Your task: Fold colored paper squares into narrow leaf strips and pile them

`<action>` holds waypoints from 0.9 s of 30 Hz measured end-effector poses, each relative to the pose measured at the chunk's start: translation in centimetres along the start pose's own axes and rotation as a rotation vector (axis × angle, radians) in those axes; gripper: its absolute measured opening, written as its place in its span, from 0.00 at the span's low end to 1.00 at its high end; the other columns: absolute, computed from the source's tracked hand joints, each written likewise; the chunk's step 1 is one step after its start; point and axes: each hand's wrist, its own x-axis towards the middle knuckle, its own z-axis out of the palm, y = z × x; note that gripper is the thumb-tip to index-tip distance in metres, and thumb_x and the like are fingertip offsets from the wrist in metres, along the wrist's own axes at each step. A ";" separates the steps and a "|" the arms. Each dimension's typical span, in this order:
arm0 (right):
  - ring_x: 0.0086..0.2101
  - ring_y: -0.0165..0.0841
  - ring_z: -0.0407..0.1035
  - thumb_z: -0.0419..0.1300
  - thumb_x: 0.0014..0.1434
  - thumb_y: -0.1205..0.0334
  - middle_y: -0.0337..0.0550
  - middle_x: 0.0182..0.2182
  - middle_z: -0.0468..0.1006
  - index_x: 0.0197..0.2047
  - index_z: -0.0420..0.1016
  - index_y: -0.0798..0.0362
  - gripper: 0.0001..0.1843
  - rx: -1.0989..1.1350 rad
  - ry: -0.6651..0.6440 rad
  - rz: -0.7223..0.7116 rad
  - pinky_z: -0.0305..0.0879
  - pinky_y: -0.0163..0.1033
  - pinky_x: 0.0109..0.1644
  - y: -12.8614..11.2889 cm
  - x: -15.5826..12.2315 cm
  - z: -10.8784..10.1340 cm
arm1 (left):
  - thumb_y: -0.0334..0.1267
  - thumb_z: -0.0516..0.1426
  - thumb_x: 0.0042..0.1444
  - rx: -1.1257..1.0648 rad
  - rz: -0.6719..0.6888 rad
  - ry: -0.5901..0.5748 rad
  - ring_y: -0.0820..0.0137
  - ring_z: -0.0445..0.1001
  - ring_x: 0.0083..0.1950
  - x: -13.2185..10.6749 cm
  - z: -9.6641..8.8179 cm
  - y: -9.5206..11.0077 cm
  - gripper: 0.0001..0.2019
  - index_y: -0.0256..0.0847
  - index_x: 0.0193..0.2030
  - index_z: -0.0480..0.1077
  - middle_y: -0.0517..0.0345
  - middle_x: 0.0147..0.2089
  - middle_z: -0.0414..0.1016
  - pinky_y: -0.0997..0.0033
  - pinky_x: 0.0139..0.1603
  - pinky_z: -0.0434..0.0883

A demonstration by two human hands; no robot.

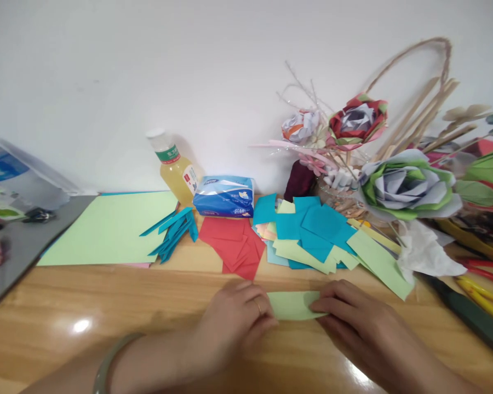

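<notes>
A strip of light green paper [292, 305] stretches between my two hands, low over the wooden table. My left hand [240, 314] grips its left end, with the fingers closed; a ring and a bangle show on this arm. At the right end my right hand [353, 314] pinches the paper between thumb and fingers. Just beyond lie red paper pieces [240, 249] and a loose pile of teal paper squares [324, 227] mixed with light green ones. Folded teal paper strips [176, 232] form a heap farther left.
Large light green sheets [110, 230] lie at the left. Against the wall stand a drink bottle [176, 172] and a blue tissue pack [225, 197]. Paper flowers [408, 183] crowd the right side, near a crumpled white tissue [425, 254] and a dark green tool handle [472, 312].
</notes>
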 end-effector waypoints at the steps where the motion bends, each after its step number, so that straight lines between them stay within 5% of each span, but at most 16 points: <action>1: 0.36 0.32 0.68 0.48 0.63 0.66 0.42 0.35 0.70 0.38 0.69 0.48 0.09 0.019 -0.018 0.019 0.65 0.38 0.36 -0.1 0.0 -0.1 | 0.31 0.58 0.56 -0.032 -0.041 0.000 0.71 0.69 0.32 0.0 0.0 0.0 0.04 0.37 0.31 0.68 0.60 0.31 0.73 0.74 0.33 0.64; 8: 0.33 0.32 0.68 0.47 0.64 0.59 0.40 0.31 0.72 0.33 0.68 0.49 0.12 0.082 -0.022 0.167 0.63 0.37 0.34 0.0 0.2 0.3 | 0.27 0.57 0.54 -0.061 -0.246 -0.035 0.69 0.70 0.32 0.3 0.3 -0.1 0.03 0.37 0.31 0.69 0.58 0.30 0.73 0.72 0.34 0.64; 18: 0.24 0.33 0.68 0.52 0.59 0.58 0.38 0.26 0.72 0.38 0.65 0.50 0.06 -0.063 0.074 0.313 0.60 0.35 0.25 -0.3 0.2 1.2 | 0.30 0.55 0.54 -0.226 -0.452 -0.041 0.70 0.67 0.30 0.4 0.2 0.1 0.03 0.39 0.32 0.64 0.60 0.28 0.69 0.74 0.30 0.62; 27: 0.19 0.30 0.64 0.52 0.58 0.60 0.35 0.21 0.70 0.29 0.58 0.49 0.07 -0.131 0.123 0.291 0.55 0.33 0.21 -0.5 0.4 1.3 | 0.27 0.52 0.51 -0.196 -0.414 0.004 0.73 0.65 0.25 0.4 0.5 0.3 0.04 0.40 0.29 0.62 0.63 0.25 0.67 0.76 0.26 0.61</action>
